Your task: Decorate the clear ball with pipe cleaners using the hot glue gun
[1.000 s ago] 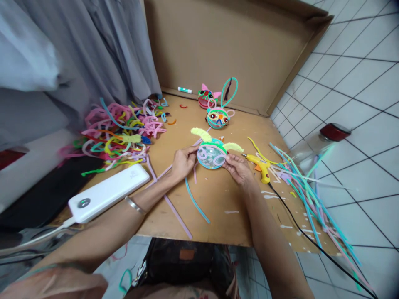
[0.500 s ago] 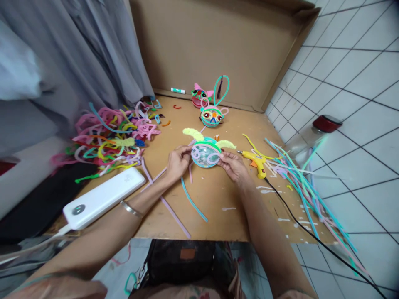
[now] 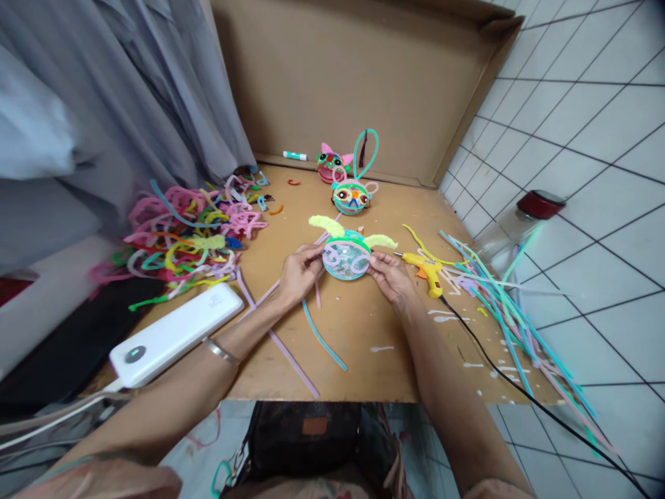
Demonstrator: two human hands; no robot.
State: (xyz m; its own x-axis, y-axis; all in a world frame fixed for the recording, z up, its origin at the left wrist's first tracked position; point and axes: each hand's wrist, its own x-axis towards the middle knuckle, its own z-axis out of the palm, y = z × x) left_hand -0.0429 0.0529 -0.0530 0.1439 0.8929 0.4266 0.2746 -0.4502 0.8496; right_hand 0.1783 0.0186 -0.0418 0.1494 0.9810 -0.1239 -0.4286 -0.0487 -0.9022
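A clear round ball (image 3: 346, 262) with a green band, yellow ear shapes on top and lilac loops on its front is held above the table (image 3: 364, 374). My left hand (image 3: 301, 277) grips its left side between closed fingers. On the right side, my right hand (image 3: 391, 277) pinches the edge of the ball near a lilac loop. A finished-looking ball with pink ears and a teal loop (image 3: 352, 197) stands behind it, with a red ball with pink ears (image 3: 330, 166) farther back.
A yellow glue gun (image 3: 427, 272) lies right of my right hand, its cord trailing off. Pipe cleaner bundles (image 3: 512, 319) lie at right, a colourful pile (image 3: 192, 229) at left, beside a white power bank (image 3: 176, 336). A jar (image 3: 540, 205) stands by the tiles.
The held ball has shifted slightly to the right, and its lilac loops are turned a little. Both hands keep their hold. The whole view has moved slightly.
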